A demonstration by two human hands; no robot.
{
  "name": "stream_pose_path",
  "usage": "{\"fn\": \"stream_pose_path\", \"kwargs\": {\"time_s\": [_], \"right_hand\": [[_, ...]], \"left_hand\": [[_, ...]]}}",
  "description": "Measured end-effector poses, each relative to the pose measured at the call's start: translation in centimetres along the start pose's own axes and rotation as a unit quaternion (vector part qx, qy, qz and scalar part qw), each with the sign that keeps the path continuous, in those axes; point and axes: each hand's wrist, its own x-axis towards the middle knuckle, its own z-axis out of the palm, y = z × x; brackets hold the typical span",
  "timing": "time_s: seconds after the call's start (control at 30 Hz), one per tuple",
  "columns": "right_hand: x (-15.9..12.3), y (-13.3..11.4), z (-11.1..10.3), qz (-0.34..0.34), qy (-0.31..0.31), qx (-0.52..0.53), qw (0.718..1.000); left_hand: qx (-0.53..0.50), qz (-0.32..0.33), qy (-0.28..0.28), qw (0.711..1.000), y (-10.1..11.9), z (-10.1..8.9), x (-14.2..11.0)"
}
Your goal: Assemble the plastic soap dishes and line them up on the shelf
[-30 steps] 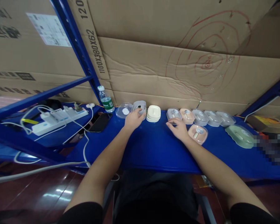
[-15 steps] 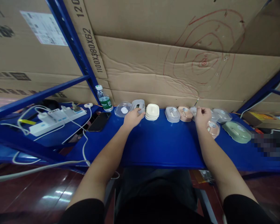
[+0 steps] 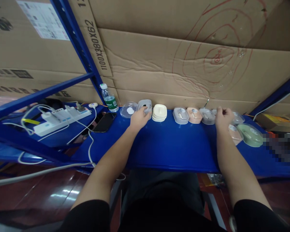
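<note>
A row of small lidded boxes runs along the back of the blue shelf (image 3: 164,151). My left hand (image 3: 139,117) rests on a grey box (image 3: 144,104), fingers curled over its front. To its left lies a clear round lid (image 3: 128,110), to its right a stack of cream boxes (image 3: 159,112). Further right stand a grey box (image 3: 180,115), a pink box (image 3: 194,114) and a grey box (image 3: 207,116). My right hand (image 3: 222,116) is closed over a box at the right end of the row, which it mostly hides. A pink box (image 3: 235,134) and a green box (image 3: 250,134) lie beside it.
A water bottle (image 3: 108,98) stands by the blue upright post (image 3: 79,45). A dark phone (image 3: 104,122) and a white power strip (image 3: 62,116) with cables lie to the left. Cardboard sheets (image 3: 174,64) form the back wall. Red floor shows below.
My right hand has moved rightward along the row, from the pink and grey boxes near the middle to one at the right end. My left hand has stayed on the grey box.
</note>
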Motion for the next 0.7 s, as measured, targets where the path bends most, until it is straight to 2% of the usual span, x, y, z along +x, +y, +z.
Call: {"fn": "stream_pose_path", "kwargs": {"time_s": [0.07, 0.1, 0.2, 0.27, 0.37, 0.5, 0.6, 0.7], "right_hand": [[-0.9, -1.3, 0.8, -0.008, 0.003, 0.002, 1.0], [-1.5, -2.1, 1.2, -0.02, -0.008, 0.005, 1.0], [-3.8, -5.1, 2.2, -0.093, -0.095, 0.029, 0.991], [-5.3, -7.1, 2.5, -0.139, -0.153, 0.054, 0.977], [-7.3, -9.4, 2.8, -0.191, -0.233, 0.076, 0.95], [-8.5, -10.2, 3.1, -0.22, -0.303, 0.092, 0.923], [-8.5, -9.8, 3.3, -0.217, -0.318, 0.097, 0.918], [-8.1, -9.5, 3.2, -0.199, -0.304, 0.1, 0.926]], "left_hand": [[0.007, 0.046, -0.01, 0.999, 0.8, 0.6, -0.6], [0.012, 0.071, -0.033, 0.997, 1.2, 1.0, -1.0], [0.038, 0.125, -0.127, 0.983, 2.2, 2.6, -1.7], [0.064, 0.134, -0.155, 0.977, 2.4, 3.6, -1.7], [0.088, 0.127, -0.144, 0.978, 2.3, 4.3, -1.4], [0.09, 0.101, -0.128, 0.982, 2.2, 3.9, -1.0], [0.088, 0.097, -0.119, 0.984, 2.2, 3.4, -1.0], [0.062, 0.124, -0.115, 0.984, 1.9, 2.8, -1.1]]}}
